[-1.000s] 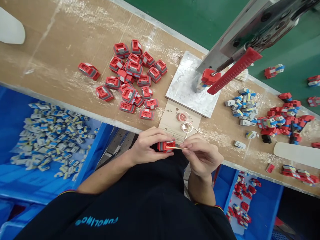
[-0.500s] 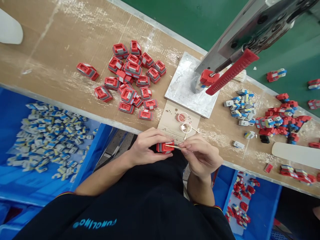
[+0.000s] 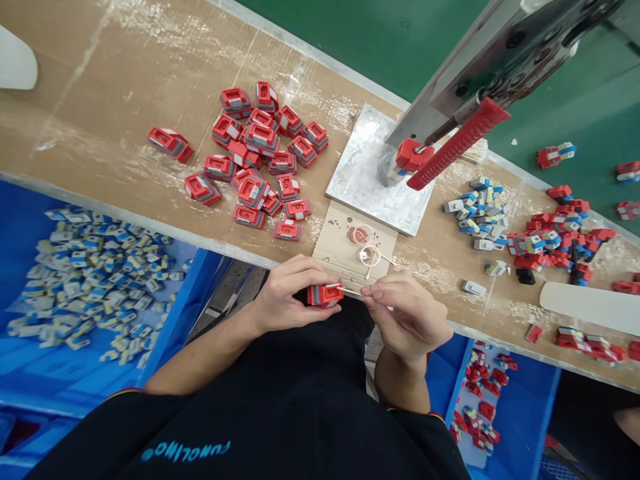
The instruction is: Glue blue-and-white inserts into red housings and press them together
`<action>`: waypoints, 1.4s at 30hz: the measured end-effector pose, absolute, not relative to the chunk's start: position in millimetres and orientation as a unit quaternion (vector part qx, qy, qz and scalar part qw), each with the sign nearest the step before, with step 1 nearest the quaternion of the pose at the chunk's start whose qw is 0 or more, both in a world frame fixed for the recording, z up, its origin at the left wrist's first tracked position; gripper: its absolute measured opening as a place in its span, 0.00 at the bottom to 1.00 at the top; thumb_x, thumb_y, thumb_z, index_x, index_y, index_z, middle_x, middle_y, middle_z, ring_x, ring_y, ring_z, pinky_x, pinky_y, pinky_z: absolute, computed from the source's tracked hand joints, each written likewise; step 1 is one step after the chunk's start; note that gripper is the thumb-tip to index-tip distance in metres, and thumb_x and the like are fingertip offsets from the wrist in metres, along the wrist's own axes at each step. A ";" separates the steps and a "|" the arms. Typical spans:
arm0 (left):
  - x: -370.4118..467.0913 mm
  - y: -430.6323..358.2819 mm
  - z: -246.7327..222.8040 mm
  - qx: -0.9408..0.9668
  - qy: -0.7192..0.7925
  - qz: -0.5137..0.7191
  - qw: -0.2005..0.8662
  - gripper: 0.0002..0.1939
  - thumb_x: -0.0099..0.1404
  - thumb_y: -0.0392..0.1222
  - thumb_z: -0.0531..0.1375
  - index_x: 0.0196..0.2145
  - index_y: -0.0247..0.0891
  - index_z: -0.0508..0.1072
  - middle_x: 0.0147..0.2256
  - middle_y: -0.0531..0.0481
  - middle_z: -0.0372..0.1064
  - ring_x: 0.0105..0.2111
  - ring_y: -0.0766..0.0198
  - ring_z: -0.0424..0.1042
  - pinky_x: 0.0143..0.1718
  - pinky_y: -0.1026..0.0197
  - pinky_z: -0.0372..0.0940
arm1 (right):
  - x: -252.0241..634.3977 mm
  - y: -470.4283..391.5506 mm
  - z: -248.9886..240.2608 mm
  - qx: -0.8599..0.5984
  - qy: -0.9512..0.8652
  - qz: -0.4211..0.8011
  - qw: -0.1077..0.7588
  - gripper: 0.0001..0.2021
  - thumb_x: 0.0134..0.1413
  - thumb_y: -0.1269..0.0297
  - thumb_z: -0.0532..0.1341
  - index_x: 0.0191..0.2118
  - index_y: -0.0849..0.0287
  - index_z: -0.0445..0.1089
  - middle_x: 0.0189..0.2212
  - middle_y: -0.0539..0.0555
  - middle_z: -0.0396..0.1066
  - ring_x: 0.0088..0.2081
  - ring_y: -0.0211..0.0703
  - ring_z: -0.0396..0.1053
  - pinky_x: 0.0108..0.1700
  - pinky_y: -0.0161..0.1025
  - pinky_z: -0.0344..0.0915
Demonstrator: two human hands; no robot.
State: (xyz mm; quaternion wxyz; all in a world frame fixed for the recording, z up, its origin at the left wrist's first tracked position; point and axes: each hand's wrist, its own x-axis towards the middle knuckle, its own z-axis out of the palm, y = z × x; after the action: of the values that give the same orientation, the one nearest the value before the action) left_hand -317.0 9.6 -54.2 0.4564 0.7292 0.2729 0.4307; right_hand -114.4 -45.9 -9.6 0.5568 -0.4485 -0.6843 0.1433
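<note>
In the left hand (image 3: 295, 291), grips a red block (image 3: 324, 295) between thumb and fingers, above the lap, just off the near edge of the table (image 3: 125, 100); hides the block's left end. In the right hand (image 3: 407, 313), pinches a thin stick (image 3: 353, 291) between thumb and fingertips, with its tip at the block's right end; cannot tell whether touching.

Faces a crowded tabletop. Just beyond the hands, has a cardboard sheet (image 3: 327, 247) bearing 2 small cups (image 3: 359, 240) and loose sticks. Past that, meets a metal plate (image 3: 357, 160) under a large clamp (image 3: 520, 60), with a red handle (image 3: 460, 143) slanting over it beside a red-topped piece (image 3: 410, 155). To the left, has a heap of red-and-grey blocks (image 3: 263, 140); to the right, a pile of white-and-blue parts (image 3: 483, 213), then a jumble of red parts (image 3: 550, 233) behind a pale panel (image 3: 595, 303). Below the table, has 2 part-filled blue bins, left bin (image 3: 180, 310) and right bin (image 3: 530, 407).

Compared with 0.5 s ago, has drawn the stick's tip from across the block's open top to its right end. Keeps both grips.
</note>
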 end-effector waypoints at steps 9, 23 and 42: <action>-320.2 12.5 -56.1 0.765 0.267 0.441 0.387 0.14 0.62 0.36 0.76 0.44 0.37 0.80 0.38 0.45 0.84 0.36 0.62 0.81 0.37 0.63 0.76 | -72.6 -38.5 -30.2 -0.549 -0.655 0.102 0.510 0.09 0.63 0.76 0.70 0.41 0.52 0.78 0.31 0.49 0.82 0.30 0.42 0.79 0.31 0.39 0.73; -319.6 13.6 -59.9 0.760 0.282 0.442 0.385 0.14 0.64 0.38 0.75 0.45 0.36 0.80 0.36 0.46 0.81 0.34 0.63 0.81 0.37 0.64 0.76 | -67.3 -23.1 -41.9 -0.555 -0.735 0.066 0.383 0.08 0.65 0.76 0.68 0.39 0.53 0.77 0.31 0.49 0.83 0.31 0.42 0.77 0.33 0.39 0.72; -317.6 10.4 -56.6 0.764 0.275 0.431 0.394 0.16 0.62 0.33 0.75 0.46 0.38 0.80 0.41 0.46 0.82 0.37 0.63 0.81 0.39 0.64 0.76 | -110.3 -40.3 -16.3 -0.467 -0.692 0.123 0.537 0.08 0.65 0.77 0.68 0.42 0.55 0.77 0.31 0.51 0.84 0.28 0.41 0.79 0.29 0.39 0.73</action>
State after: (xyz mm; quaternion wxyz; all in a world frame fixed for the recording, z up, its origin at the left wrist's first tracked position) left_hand -317.6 10.4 -56.6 0.3935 0.7641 0.2747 0.4310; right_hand -110.3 -40.3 -16.3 0.5370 -0.4666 -0.6919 0.1231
